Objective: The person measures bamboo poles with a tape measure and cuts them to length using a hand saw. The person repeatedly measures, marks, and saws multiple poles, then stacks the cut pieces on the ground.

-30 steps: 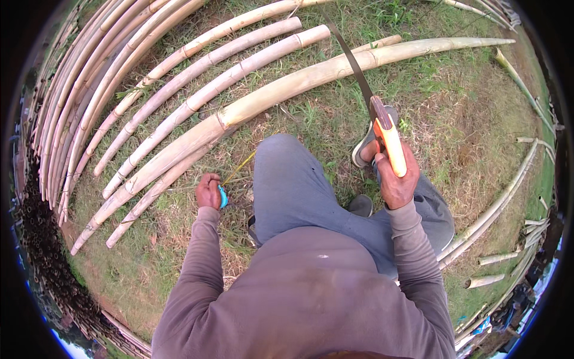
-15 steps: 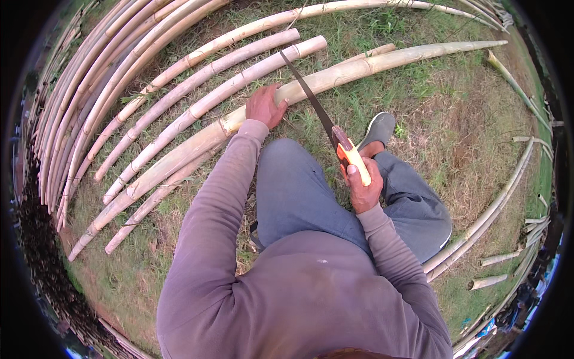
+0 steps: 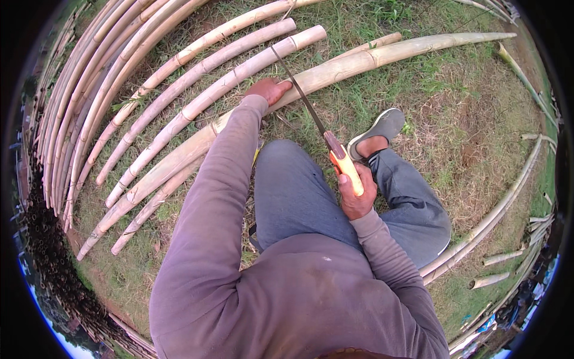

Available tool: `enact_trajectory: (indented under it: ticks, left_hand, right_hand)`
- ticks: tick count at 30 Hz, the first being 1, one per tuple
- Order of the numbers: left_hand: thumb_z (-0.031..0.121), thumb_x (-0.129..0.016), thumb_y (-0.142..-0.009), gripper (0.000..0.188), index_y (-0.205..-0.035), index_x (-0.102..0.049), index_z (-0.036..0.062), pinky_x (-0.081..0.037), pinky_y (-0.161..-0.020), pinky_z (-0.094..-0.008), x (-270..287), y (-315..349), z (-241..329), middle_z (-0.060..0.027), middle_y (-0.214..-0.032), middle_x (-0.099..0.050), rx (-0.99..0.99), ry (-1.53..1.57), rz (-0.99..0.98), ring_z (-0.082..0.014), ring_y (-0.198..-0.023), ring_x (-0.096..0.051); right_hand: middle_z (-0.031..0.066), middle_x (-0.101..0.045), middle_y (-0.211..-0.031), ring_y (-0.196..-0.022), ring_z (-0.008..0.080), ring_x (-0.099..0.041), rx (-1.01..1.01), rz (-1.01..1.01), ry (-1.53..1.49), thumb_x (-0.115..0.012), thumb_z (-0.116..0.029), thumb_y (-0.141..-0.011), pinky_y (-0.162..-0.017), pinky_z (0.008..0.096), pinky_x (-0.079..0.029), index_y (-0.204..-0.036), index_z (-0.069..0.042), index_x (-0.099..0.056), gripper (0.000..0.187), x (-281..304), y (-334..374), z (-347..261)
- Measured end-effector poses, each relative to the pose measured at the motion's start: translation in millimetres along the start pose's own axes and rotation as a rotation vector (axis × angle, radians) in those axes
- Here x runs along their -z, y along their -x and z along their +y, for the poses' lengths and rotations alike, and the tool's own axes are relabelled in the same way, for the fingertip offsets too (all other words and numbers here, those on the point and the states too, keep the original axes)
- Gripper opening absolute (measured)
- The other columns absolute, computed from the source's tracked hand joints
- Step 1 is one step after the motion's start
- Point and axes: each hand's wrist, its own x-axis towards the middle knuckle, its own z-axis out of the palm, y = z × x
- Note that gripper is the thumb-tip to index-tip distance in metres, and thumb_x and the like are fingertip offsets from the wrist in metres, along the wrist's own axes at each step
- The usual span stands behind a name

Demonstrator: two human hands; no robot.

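A thick pale bamboo pole runs from the lower left to the upper right in front of my knees. My left hand is closed over its upper side, with the thumb close beside a saw blade. In my right hand is a handsaw with an orange and yellow handle, fingers wrapped around the grip. Its narrow dark blade crosses the pole just right of my left hand, the tip reaching past the far side. Whether the teeth have cut into the bamboo, I cannot tell. A thinner bamboo pole lies partly beneath the thick one.
Several bamboo poles lie side by side beyond the thick pole, with a denser stack at the far left. Long poles and short offcuts lie on the right. My shoe rests on the grass near the saw.
My left hand has shifted along the pole, closer to the blade. My right hand and the saw handle have moved slightly left and nearer my body.
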Motion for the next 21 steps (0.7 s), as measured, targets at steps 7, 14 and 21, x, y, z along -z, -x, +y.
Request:
enact_trajectory:
  ticks: [7,14,21]
  left_hand:
    - [0.064,-0.049,-0.088,0.075,-0.136,-0.067,0.0096,-0.043,-0.111,-0.0440,-3.9,-10.2,-1.4,-0.0221,-0.139,-0.064,-0.005,-0.063,0.016,-0.0370,-0.130,-0.061]
    - [0.065,-0.043,-0.090,0.075,-0.138,-0.065,0.0127,-0.046,-0.107,-0.0486,-10.7,-4.9,-2.5,-0.0249,-0.134,-0.066,-0.014,-0.130,0.137,-0.0402,-0.126,-0.062]
    - [0.064,-0.047,-0.089,0.073,-0.136,-0.067,0.0113,-0.047,-0.106,-0.0489,-15.5,-0.2,8.8,-0.0262,-0.130,-0.067,-0.040,-0.164,0.176,-0.0408,-0.124,-0.064]
  right_hand:
    - [0.0106,-0.068,-0.085,-0.069,0.0180,-0.065,-0.026,-0.035,0.067,-0.076,-0.018,-0.093,-0.066,0.0327,-0.053,-0.111,0.001,-0.066,0.027,9.5,7.6,-5.9]
    - [0.0143,-0.067,-0.077,-0.066,0.0310,-0.068,-0.050,-0.072,0.088,-0.076,-0.025,-0.092,-0.063,0.0417,-0.053,-0.102,-0.004,-0.069,0.024,12.2,-9.6,-10.5]
    - [0.0157,-0.066,-0.080,-0.070,0.0332,-0.068,-0.030,-0.069,0.063,-0.074,-0.027,-0.094,-0.067,0.0436,-0.052,-0.099,-0.004,-0.067,0.024,2.6,-19.9,-10.5]
